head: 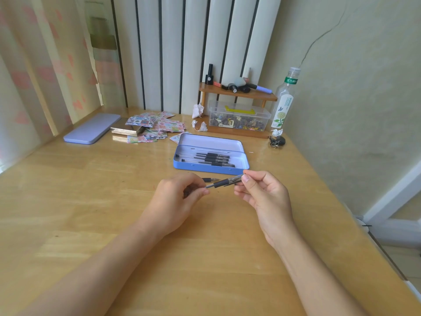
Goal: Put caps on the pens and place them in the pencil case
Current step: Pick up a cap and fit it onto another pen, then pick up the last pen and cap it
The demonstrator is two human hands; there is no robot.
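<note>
My right hand (262,192) pinches a black-grip pen (222,183) by its barrel, with the tip pointing left. My left hand (180,195) is closed around a small dark object that looks like a pen cap, and its fingertips meet the pen's tip. The open blue tin pencil case (211,168) lies just beyond my hands, with several capped pens (211,158) inside. Another uncapped pen (210,179) lies on the table behind my left hand, mostly hidden.
The case's lid (91,130) lies at the far left. Patterned paper packets (152,126) are scattered behind. A wooden shelf (237,92) with a clear box (239,119), a bottle (284,101) and keys (276,140) stand at the back right.
</note>
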